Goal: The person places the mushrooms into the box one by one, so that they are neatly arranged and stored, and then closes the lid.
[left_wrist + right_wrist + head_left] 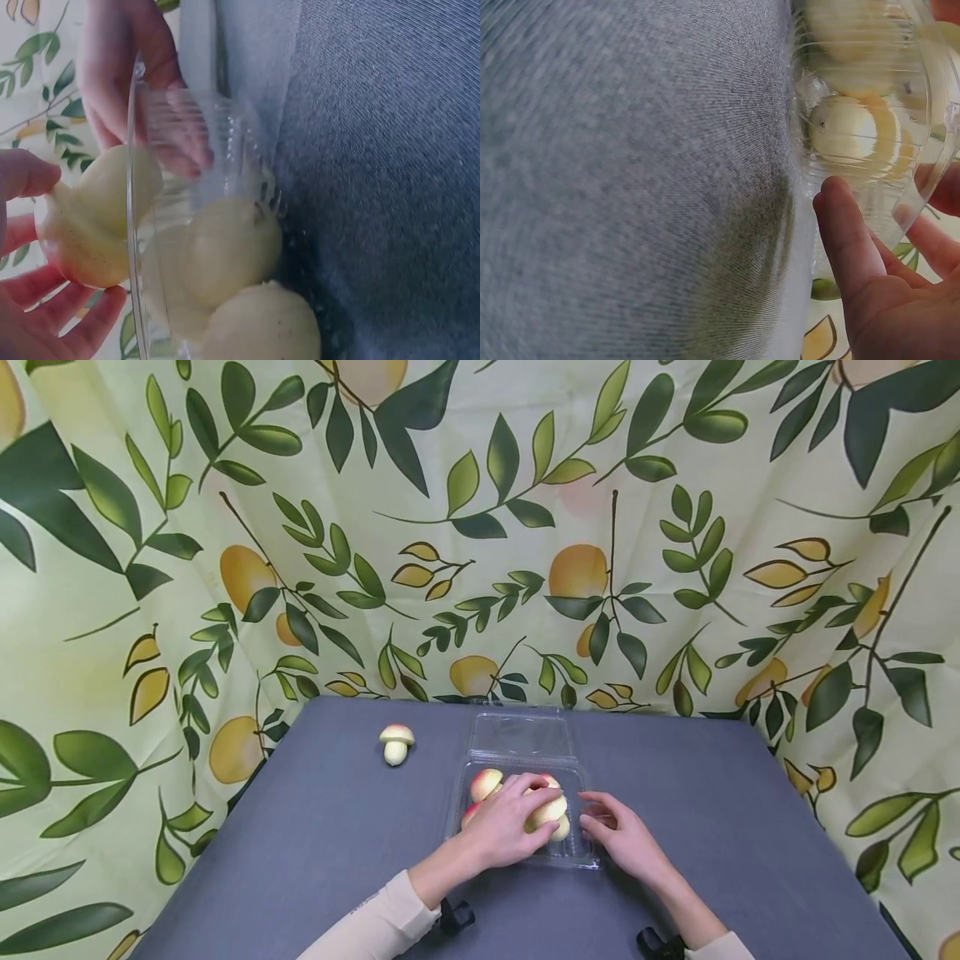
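A clear plastic box [558, 862] with its lid folded back holds several mushroom-shaped pieces with pale stems and red-yellow caps, such as one [486, 784] at its left. Over the box the left hand [501, 828] grips another mushroom [551, 812]; in the left wrist view thumb and fingers of the left hand [52, 300] pinch its cap [82, 240], with the box wall beside it. At the box's right side is the right hand [626, 841], holding nothing, its fingers loosely bent; the right wrist view has this right hand [892, 292] close by the clear wall.
One more mushroom [396, 743] stands on the grey table [360, 843], left of the box. The clear lid [522, 734] lies toward the table's back edge. Behind hangs a leaf-and-fruit patterned cloth [487, 610].
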The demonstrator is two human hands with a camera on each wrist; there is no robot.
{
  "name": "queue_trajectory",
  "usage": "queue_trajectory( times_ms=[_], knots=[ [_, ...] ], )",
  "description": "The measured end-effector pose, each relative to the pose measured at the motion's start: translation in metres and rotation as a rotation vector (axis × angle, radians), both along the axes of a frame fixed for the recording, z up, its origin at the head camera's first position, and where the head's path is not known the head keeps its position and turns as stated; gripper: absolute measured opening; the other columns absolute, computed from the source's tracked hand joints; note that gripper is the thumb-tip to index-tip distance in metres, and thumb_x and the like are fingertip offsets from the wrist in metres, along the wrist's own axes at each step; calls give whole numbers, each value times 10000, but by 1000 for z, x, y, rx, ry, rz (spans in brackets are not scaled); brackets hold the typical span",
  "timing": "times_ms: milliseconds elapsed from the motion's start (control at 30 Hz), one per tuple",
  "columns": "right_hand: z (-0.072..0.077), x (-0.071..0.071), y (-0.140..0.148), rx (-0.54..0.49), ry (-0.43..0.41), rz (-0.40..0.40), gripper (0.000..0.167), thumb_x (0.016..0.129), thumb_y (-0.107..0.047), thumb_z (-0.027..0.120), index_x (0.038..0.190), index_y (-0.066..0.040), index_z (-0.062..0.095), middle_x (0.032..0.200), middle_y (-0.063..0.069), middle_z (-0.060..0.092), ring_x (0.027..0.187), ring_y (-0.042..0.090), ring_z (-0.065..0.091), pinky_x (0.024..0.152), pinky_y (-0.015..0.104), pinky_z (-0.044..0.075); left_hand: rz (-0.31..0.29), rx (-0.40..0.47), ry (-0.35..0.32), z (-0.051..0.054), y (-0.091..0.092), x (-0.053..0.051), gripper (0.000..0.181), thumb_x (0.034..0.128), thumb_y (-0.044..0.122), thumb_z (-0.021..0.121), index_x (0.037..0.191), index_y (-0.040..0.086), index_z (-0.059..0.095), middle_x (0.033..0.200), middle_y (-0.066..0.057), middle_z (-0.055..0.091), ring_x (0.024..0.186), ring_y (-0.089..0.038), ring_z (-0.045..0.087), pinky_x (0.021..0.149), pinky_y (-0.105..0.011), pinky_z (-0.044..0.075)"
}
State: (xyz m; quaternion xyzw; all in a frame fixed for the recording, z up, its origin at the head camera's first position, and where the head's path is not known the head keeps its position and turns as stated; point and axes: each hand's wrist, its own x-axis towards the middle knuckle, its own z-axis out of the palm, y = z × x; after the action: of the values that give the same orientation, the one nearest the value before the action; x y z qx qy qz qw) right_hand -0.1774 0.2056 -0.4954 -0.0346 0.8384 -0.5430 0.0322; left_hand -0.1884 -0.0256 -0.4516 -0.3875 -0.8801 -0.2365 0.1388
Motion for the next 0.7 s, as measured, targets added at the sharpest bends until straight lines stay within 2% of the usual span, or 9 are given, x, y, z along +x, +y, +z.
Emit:
queue_trajectory(
  times_ms=[333,533,700],
  knots=[
    [1,0,2,12,-19,8,424,979,-152,679,1374,-30,584,1173,160,643,949,211,683,784,304,580,-58,-74,-3,-8,14,2,385,918,273,703,1283,155,680,1272,-15,612,1211,-175,557,999,-265,473],
    [3,2,2,-42,-22,31,412,995,-89,640,1388,8,557,1181,187,629,986,251,676,798,317,589,-62,-197,32,-18,18,-1,350,932,301,676,1258,175,673,1272,22,645,1229,-144,585,1045,-291,453],
    [3,2,1,-66,-37,25,413,1005,-70,617,1399,22,539,1190,203,614,1006,281,673,819,346,595,-53,-276,25,-22,19,-3,343,949,278,645,1281,192,665,1284,42,644,1238,-132,578,1045,-321,454]
  ],
)
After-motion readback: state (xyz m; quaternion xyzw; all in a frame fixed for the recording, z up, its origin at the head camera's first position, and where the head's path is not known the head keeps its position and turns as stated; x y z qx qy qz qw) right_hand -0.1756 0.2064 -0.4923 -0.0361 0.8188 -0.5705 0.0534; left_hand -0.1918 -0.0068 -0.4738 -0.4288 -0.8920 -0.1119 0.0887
